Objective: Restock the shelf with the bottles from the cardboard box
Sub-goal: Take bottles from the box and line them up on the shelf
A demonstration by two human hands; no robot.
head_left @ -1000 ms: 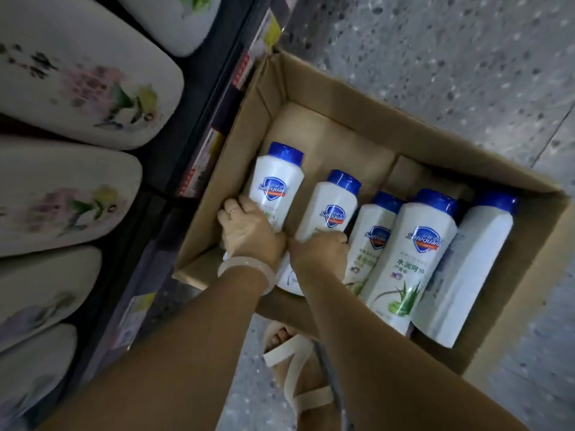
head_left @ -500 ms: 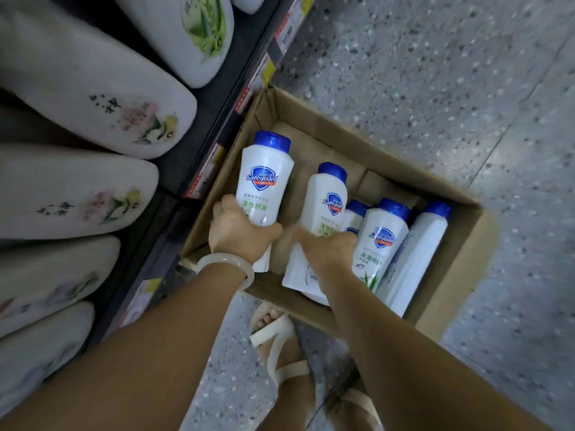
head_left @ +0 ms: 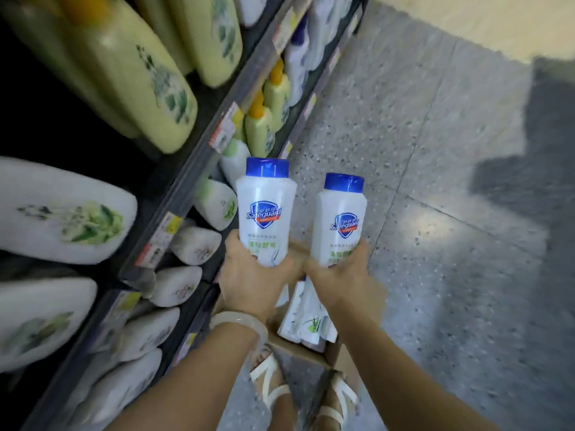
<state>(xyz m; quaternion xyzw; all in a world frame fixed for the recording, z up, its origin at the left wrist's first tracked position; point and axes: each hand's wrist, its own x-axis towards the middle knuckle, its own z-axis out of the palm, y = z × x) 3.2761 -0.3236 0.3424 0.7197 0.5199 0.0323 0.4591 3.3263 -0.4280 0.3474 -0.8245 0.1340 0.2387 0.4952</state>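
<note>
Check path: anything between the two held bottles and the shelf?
Nothing visible in the gap. Left hand grips one bottle, right hand the other, both lifted clear of the cardboard box. The shelf lies left; its visible rows look packed with bottles.

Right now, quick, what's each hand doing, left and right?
Left hand: grips the left bottle near its base.
Right hand: grips the right bottle near its base.

Speckled grey floor [head_left: 435,150], white strap sandals [head_left: 270,381], a pale bangle [head_left: 239,321], shelf-edge price tags [head_left: 224,132]
</note>
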